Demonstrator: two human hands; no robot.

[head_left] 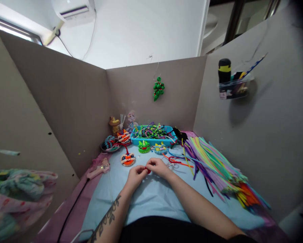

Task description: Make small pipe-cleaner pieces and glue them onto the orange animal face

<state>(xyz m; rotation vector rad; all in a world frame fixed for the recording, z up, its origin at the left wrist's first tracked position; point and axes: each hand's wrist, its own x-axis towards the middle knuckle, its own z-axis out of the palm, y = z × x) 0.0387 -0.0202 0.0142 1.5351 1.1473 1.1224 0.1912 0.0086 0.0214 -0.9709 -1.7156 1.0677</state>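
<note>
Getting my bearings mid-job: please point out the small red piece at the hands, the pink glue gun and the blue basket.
Small red piece (148,171): head view, on its uncovered part.
Pink glue gun (101,168): head view, mid-body.
Blue basket (153,141): head view, on its front wall.

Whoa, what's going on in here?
The person's left hand and right hand hold a small red piece between their fingertips, above the blue cloth. Beyond them sit an orange toy, a green toy and a blue toy. A big bundle of fuzzy sticks lies on the right.
</note>
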